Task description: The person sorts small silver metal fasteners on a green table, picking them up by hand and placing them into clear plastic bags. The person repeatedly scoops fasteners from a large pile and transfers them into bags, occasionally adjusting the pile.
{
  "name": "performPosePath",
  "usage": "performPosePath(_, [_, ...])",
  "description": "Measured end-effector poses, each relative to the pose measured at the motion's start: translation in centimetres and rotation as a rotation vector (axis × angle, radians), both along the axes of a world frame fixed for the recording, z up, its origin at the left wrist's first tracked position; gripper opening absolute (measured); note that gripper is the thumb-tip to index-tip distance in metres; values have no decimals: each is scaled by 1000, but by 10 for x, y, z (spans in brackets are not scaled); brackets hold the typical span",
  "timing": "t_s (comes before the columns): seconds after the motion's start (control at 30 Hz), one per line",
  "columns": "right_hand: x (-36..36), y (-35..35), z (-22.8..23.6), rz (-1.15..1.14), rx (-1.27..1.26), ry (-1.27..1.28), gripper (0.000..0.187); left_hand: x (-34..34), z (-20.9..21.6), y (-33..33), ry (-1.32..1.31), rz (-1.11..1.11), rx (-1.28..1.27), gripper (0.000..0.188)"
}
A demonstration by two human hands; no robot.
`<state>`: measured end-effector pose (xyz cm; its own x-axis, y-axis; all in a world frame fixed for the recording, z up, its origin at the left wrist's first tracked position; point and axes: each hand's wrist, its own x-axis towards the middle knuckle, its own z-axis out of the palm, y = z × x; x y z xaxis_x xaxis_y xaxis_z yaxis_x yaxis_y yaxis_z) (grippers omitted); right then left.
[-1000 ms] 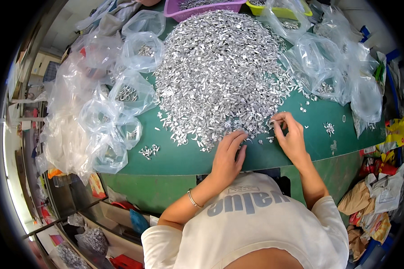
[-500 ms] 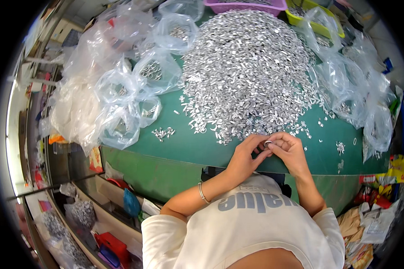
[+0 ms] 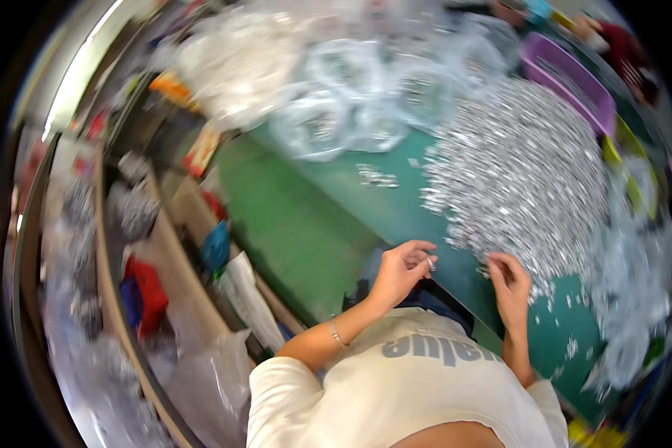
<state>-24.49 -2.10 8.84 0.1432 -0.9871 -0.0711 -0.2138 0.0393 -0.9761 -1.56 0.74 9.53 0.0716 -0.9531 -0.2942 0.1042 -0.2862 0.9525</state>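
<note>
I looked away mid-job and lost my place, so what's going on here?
A person works bare-handed at a green table. The right hand is at the near edge of a big heap of silvery pieces; blur hides whether it grips one. The left hand, clear of the heap, seems to hold a small silvery item. Clear plastic bags and a small cluster of pieces lie left of the heap.
</note>
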Motion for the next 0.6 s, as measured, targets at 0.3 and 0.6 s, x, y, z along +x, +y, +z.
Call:
performPosePath(0.3, [58, -1, -31, 198, 23, -41, 13, 164, 57, 67, -436, 418, -135, 23])
performPosePath(0.6, [130, -22, 24, 532, -88, 332, 28, 393, 188, 171, -1102, 1017, -224, 24])
